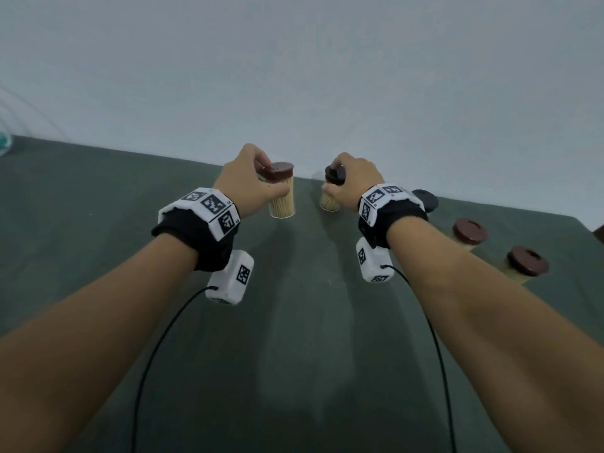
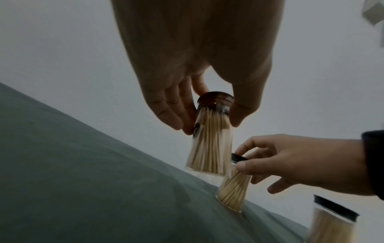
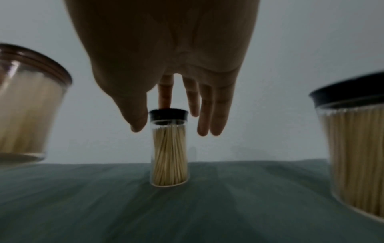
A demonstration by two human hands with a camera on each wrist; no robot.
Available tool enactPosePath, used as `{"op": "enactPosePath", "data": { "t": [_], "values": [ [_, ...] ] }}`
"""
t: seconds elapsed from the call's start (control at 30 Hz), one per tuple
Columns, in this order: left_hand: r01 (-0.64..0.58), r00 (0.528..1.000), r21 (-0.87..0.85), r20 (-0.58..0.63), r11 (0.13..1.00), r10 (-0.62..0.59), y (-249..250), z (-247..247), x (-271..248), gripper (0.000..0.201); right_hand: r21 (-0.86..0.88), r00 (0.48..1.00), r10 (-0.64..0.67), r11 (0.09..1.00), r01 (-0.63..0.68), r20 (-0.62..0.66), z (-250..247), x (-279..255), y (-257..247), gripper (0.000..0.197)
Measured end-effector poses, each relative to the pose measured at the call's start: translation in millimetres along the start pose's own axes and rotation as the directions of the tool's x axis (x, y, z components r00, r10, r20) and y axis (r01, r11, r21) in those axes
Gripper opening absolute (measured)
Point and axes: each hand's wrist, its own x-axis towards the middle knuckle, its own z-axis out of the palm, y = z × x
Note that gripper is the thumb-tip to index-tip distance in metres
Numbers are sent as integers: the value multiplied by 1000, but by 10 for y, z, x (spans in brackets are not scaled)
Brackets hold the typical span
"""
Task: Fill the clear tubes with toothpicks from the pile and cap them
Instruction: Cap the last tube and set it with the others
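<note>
Left hand (image 1: 251, 178) grips a clear cylindrical tube (image 1: 283, 199) packed with pale wooden toothpicks, thumb on one side and fingers (image 2: 166, 105) on the other, pinching just under its reddish-brown round cap (image 1: 277, 170); in the left wrist view the tube hangs clear of the dark green cloth-covered table (image 1: 294, 338), slightly tilted. Right hand (image 1: 354, 183) sits on a second clear toothpick-filled tube (image 3: 169, 154) with a black round cap (image 3: 168, 113); thumb and fingers curl down around the cap, one fingertip on top of it. This tube stands on the cloth near the table's far edge, close to the wall; the right wrist view shows it upright, the left wrist view tilted, so I cannot tell which. The two held tubes are near each other but apart. Three more capped tubes of toothpicks stand along the right side of the table: one black-capped tube (image 1: 425, 199) just behind the right wrist, then two brown-capped tubes (image 1: 470, 233) (image 1: 527, 264) running toward the right edge. Count: five tubes, all capped, three brown caps and two black. Both wrists carry black bands with white marker blocks (image 1: 212, 207) and a cabled white unit (image 1: 232, 277).
</note>
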Motion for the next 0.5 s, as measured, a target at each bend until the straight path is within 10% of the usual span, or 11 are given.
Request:
{"op": "enactPosePath", "data": {
  "t": [0.5],
  "values": [
    [159, 983, 226, -125, 961, -134, -579, -601, -214, 38, 189, 931, -358, 921, 339, 73, 282, -441, -806, 35]
  ]
}}
